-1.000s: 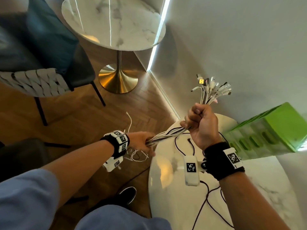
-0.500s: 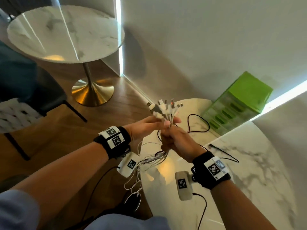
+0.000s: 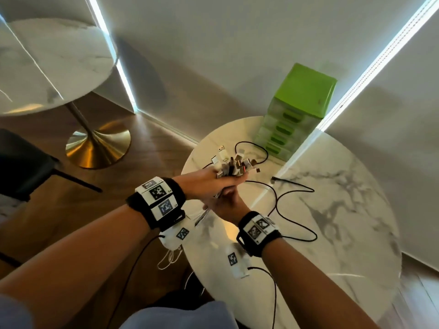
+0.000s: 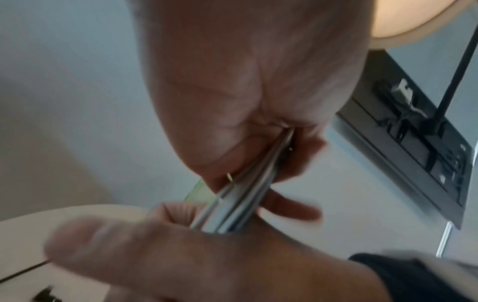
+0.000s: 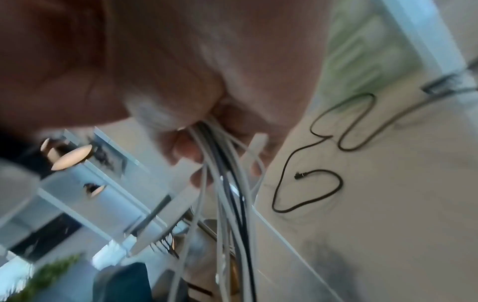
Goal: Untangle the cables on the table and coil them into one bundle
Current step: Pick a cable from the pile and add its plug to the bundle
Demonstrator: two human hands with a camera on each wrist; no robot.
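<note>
A: Cables (image 3: pixel 231 166) first: where are they?

B: Gathered in the air above the near-left edge of the marble table (image 3: pixel 332 210). The plug ends stick up in a cluster out of the left hand (image 3: pixel 204 184), which is clenched round the strands just under the plugs. The right hand (image 3: pixel 225 205) sits directly below it, touching it, fingers curled round the same strands.

A: And the free lengths?

B: They drop past the table edge toward the floor; the right wrist view shows white and dark strands hanging loose under the fist.

A: So which step?

B: I judge the ends are aligned and the coiling has not begun. One black cable (image 3: pixel 292 210) lies apart on the tabletop, snaking toward the green drawer box (image 3: pixel 306 91) at the far edge.

A: Next move?

B: Probably one hand keeps the plug ends pinned while the other draws the hanging lengths up into loops. The loose black cable needs collecting too.
</note>
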